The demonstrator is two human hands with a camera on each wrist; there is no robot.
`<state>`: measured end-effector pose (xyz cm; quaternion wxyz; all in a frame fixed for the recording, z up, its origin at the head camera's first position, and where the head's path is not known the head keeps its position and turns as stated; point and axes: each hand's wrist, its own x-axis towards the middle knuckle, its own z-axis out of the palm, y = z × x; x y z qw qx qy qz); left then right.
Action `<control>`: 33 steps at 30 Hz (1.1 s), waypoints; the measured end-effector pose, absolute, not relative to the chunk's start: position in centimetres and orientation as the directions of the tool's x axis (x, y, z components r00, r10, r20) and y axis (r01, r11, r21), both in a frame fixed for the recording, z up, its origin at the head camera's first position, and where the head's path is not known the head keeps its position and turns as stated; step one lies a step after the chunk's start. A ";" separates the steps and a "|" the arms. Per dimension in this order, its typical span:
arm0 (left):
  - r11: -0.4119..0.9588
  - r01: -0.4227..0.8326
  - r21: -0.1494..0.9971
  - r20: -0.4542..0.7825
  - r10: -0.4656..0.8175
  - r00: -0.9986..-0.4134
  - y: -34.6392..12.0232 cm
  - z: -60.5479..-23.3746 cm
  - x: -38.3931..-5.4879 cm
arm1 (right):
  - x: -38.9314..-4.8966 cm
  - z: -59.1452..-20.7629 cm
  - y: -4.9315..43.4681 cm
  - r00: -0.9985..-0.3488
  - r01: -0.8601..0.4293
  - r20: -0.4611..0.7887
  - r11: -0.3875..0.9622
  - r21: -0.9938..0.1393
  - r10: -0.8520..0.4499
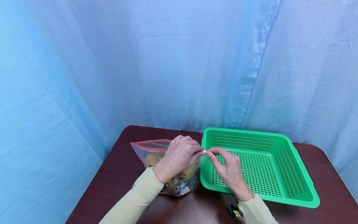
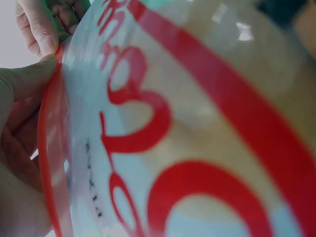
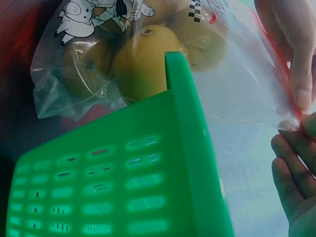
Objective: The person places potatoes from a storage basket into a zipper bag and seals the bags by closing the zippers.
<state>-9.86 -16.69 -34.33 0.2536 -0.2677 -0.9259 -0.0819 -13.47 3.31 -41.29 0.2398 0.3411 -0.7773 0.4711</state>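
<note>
A clear zip-top bag (image 1: 139, 153) with a red edge (image 2: 43, 143) stands on the table, holding several yellow fruits (image 3: 140, 61). Red lettering and cartoon drawings are printed on it. My left hand (image 1: 181, 155) reaches across the bag's opening and pinches the red edge near its right corner. Opposite it, the fingertips of my right hand (image 1: 228, 168) pinch the tip of that same corner, close against the left fingertips. In the head view the left hand covers part of the opening, while the left end of the red edge gapes.
Right of the bag sits a green plastic basket (image 1: 247, 131) with slotted walls, its near-left rim close beside the bag. My right forearm passes over its front rim. Light blue curtains (image 1: 179, 62) hang behind the dark brown table (image 1: 112, 174).
</note>
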 end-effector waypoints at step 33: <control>0.859 0.507 -0.071 0.523 0.465 -0.715 -17.2 -34.5 -9.1 | -13.0 -41.1 2.7 -0.645 -0.762 0.704 0.322 -0.562 -0.299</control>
